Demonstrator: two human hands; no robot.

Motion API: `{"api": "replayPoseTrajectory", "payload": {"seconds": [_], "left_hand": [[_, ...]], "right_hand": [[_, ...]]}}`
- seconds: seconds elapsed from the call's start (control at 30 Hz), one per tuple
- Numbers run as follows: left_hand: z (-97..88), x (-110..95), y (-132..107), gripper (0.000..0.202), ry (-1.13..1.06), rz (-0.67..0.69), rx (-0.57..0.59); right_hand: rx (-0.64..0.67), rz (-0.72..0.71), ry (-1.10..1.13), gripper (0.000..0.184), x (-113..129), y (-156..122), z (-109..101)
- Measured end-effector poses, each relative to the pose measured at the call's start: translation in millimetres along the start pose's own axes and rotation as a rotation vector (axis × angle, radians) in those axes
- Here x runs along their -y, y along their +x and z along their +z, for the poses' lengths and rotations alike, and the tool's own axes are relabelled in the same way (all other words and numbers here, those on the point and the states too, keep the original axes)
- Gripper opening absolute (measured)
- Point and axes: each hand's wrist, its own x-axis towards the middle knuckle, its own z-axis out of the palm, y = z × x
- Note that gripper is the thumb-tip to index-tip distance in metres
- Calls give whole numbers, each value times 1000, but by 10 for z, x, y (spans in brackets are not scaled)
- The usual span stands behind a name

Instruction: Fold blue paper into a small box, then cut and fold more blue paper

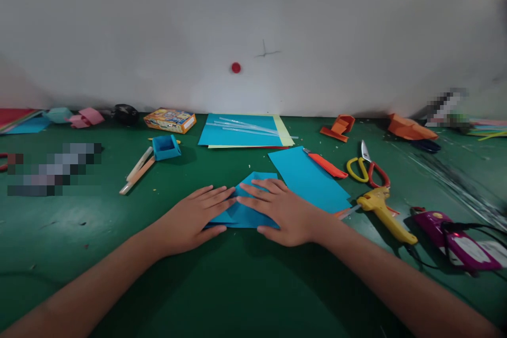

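A folded blue paper (249,210) lies on the green table (119,253) in front of me. My left hand (194,216) lies flat on its left part, fingers stretched out. My right hand (279,210) presses flat on its right part, fingers spread, the fingertips of both hands almost meeting over a fold. A second flat blue sheet (307,177) lies just right of the hands.
A small blue paper box (166,147), pencils (138,170), a card box (169,120), stacked sheets with glue sticks (243,130), an orange cutter (327,165), scissors (366,169), a yellow glue gun (386,213) and a purple device (455,240) surround the work spot. A white wall (253,37) closes the back.
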Motion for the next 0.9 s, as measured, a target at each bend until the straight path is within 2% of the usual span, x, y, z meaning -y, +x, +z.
{"api": "replayPoseTrajectory", "payload": {"seconds": [0.2, 0.3, 0.47, 0.7, 0.9], "left_hand": [[-7, -9, 1, 57, -57, -19, -13], [-69, 63, -52, 50, -137, -10, -16], [-133, 213, -120, 36, -260, -29, -91], [-126, 285, -132, 34, -285, -23, -68], [-156, 304, -140, 30, -289, -22, -60]], "right_hand": [[13, 36, 72, 70, 128, 99, 183], [17, 39, 76, 65, 123, 85, 218], [-10, 45, 94, 62, 91, 63, 204], [-139, 33, 74, 45, 56, 44, 221], [-207, 30, 71, 40, 28, 51, 258]]}}
